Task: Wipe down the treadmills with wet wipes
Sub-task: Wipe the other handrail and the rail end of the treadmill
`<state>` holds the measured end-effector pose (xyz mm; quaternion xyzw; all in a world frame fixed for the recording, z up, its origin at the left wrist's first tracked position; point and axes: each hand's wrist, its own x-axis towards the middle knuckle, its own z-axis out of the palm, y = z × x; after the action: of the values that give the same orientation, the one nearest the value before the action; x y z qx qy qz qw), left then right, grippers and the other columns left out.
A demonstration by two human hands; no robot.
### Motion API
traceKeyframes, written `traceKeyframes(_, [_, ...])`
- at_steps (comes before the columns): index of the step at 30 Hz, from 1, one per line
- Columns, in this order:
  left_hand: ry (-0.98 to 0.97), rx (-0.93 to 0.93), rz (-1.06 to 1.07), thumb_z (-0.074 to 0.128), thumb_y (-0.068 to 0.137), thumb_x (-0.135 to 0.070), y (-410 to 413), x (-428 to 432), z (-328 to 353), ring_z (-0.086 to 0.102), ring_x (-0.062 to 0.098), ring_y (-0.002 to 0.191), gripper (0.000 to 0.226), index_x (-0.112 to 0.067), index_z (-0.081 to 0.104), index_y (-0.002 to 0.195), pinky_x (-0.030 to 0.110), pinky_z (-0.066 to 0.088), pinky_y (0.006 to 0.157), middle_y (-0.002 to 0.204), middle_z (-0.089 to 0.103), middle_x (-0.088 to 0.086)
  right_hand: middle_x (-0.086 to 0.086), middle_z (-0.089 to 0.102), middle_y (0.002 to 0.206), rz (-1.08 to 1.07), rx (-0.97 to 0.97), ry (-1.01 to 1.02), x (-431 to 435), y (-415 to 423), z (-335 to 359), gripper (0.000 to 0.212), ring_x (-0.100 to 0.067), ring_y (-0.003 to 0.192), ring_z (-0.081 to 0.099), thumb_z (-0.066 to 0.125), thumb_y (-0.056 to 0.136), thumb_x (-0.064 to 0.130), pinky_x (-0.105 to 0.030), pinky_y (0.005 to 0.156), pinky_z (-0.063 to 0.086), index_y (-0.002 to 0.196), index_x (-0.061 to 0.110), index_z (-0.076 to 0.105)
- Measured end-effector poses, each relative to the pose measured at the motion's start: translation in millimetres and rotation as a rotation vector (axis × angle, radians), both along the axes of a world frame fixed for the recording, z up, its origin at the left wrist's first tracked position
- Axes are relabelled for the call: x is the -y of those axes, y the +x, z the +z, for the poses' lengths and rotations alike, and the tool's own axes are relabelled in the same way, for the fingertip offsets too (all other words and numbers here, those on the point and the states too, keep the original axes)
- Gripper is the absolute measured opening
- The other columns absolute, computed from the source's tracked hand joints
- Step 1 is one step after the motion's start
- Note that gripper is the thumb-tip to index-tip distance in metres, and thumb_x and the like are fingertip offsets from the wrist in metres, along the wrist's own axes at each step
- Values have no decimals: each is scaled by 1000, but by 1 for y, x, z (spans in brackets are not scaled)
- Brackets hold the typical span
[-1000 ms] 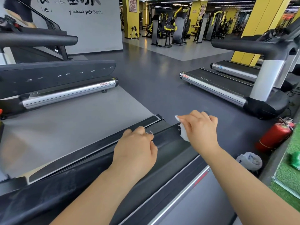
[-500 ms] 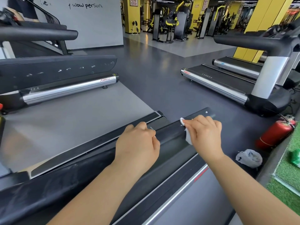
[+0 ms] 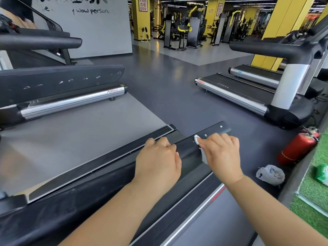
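Observation:
A long black handrail of the treadmill nearest me runs diagonally from lower left to its screwed end cap. My right hand presses a white wet wipe against the rail close to that end, fingers folded over the wipe. My left hand rests on top of the rail just left of it, fingers curled over the far side. Below the rail lies the treadmill's grey deck with a silver side strip.
Another treadmill stands at left, two more at right. A red fire extinguisher lies on the floor near a crumpled grey bag. A green packet sits on artificial turf at far right. Dark open floor stretches ahead.
My right hand has slid the wipe along the handrail toward its far end, uncovering more of the end cap. My left hand has kept its grip on the rail.

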<state>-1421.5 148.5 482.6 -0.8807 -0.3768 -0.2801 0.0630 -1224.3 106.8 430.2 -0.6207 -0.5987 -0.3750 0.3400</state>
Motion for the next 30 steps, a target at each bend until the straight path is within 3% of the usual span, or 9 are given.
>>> traceKeyframes(4, [12, 15, 35, 33, 78, -31, 1, 4, 0, 46, 13, 49, 43, -25, 70, 57, 14, 31, 47, 60, 59, -13, 3, 55, 67, -19, -109, 28, 4, 1, 12, 20, -26, 59, 51, 51, 91, 24, -35, 67, 27, 94, 30, 71])
traceKeyframes(7, [21, 40, 40, 34, 77, -31, 3, 2, 2, 46, 14, 48, 43, -26, 71, 56, 15, 27, 47, 58, 59, -13, 5, 50, 66, 49, -38, 23, -2, -35, 15, 16, -19, 64, 42, 59, 89, 22, -33, 69, 30, 98, 34, 65])
traceKeyframes(10, [36, 36, 40, 35, 77, -31, 1, 1, 2, 47, 13, 47, 41, -28, 72, 58, 15, 26, 48, 59, 60, -13, 5, 50, 65, 88, 15, 14, -10, -42, 6, 14, -18, 66, 41, 64, 87, 19, -32, 72, 32, 94, 29, 71])
traceKeyframes(16, [-11, 119, 7, 53, 74, -27, -1, -1, -1, 51, 14, 51, 24, -29, 75, 64, 15, 29, 49, 65, 64, -16, 6, 53, 64, 38, 94, 27, -10, 3, 8, 17, -19, 69, 42, 62, 88, 20, -31, 72, 29, 95, 35, 57])
traceKeyframes(19, [-2, 122, 35, 40, 78, -30, 0, 0, -1, 49, 12, 49, 37, -30, 72, 59, 13, 28, 49, 61, 62, -16, 3, 52, 61, -21, 42, 33, -6, 15, 18, 16, -24, 64, 47, 57, 87, 19, -33, 70, 28, 90, 33, 64])
traceKeyframes(22, [2, 149, 46, 36, 78, -31, 0, 0, -3, 47, 11, 49, 41, -30, 70, 56, 14, 29, 47, 60, 60, -16, 5, 53, 63, 67, -5, 57, -2, -10, 21, 15, -22, 62, 45, 53, 91, 23, -34, 68, 29, 93, 32, 64])
traceKeyframes(25, [-14, 176, 35, 36, 78, -31, 1, -3, -3, 47, 13, 50, 41, -28, 71, 57, 17, 34, 44, 61, 61, -15, 6, 55, 65, 117, 33, 16, 1, -26, 8, 17, -20, 63, 44, 54, 92, 22, -32, 70, 31, 92, 28, 70])
traceKeyframes(30, [-58, 221, 22, 51, 75, -27, 0, -5, -7, 37, 11, 56, 27, -28, 75, 64, 18, 30, 47, 66, 64, -15, 7, 57, 66, 97, 46, 19, -2, 1, 1, 13, -18, 64, 42, 52, 96, 23, -30, 70, 29, 98, 35, 57])
